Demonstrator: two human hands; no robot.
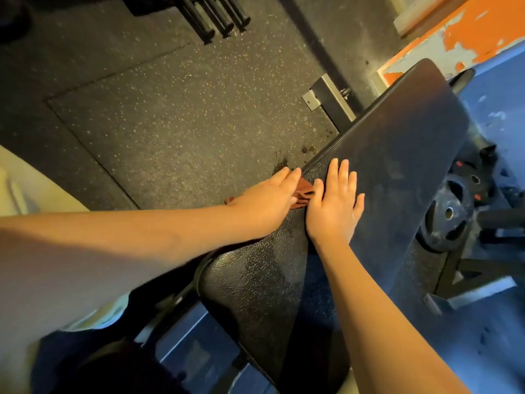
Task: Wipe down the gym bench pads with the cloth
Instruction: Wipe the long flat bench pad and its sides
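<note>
Our left hand [267, 200] presses the cloth [302, 191] with straight fingers against the left edge of the back pad [397, 137]. Our right hand [335, 206] lies flat just beside it, fingers spread. We should press firmly and sweep upward in long, overlapping strokes.

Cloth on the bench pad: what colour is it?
The cloth is reddish-brown, seen in the head view.

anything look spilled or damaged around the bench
Dark wet-looking splotches mark the speckled rubber floor beside the black bench pad, like drips. The orange wall paint is peeling in patches.
</note>
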